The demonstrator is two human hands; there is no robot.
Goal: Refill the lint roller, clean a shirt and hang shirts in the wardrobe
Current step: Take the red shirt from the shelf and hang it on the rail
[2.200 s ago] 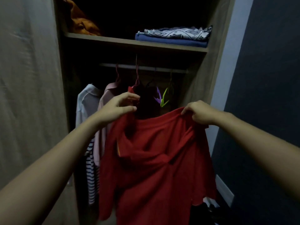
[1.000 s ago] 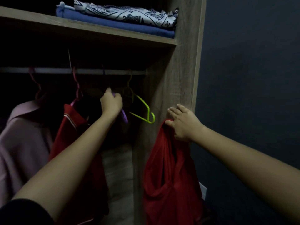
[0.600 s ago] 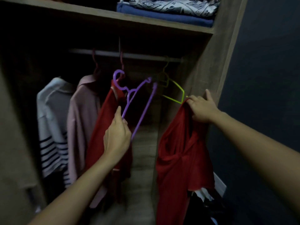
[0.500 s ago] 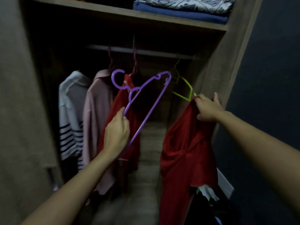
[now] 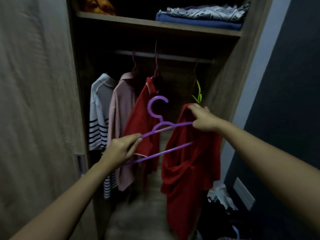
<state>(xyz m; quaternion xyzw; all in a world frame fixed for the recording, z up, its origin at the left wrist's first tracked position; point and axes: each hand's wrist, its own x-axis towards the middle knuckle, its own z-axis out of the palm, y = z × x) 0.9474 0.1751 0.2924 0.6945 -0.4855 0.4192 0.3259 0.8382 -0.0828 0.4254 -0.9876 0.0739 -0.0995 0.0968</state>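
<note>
A purple plastic hanger [image 5: 158,116] is held level in front of the open wardrobe, hook up. My left hand [image 5: 121,149] pinches its left arm. My right hand [image 5: 202,119] grips the top of a loose red shirt [image 5: 188,163], which hangs down from it, and touches the hanger's right end. The hanger's right side passes in front of the red shirt. Inside the wardrobe, a rail [image 5: 164,55] carries a white striped shirt [image 5: 97,115], a pink shirt [image 5: 121,118] and another red shirt [image 5: 142,118].
A green hanger [image 5: 198,90] hangs bare at the rail's right end. Folded cloths [image 5: 200,17] lie on the upper shelf [image 5: 155,25], with an orange item [image 5: 97,6] to their left. The wardrobe door [image 5: 34,101] stands at left. Clothes [image 5: 220,196] are heaped on the floor at lower right.
My left hand took the purple hanger off the rail, lowered it and turned it level toward the red shirt. My right hand, still holding the shirt, now meets the hanger's right end.
</note>
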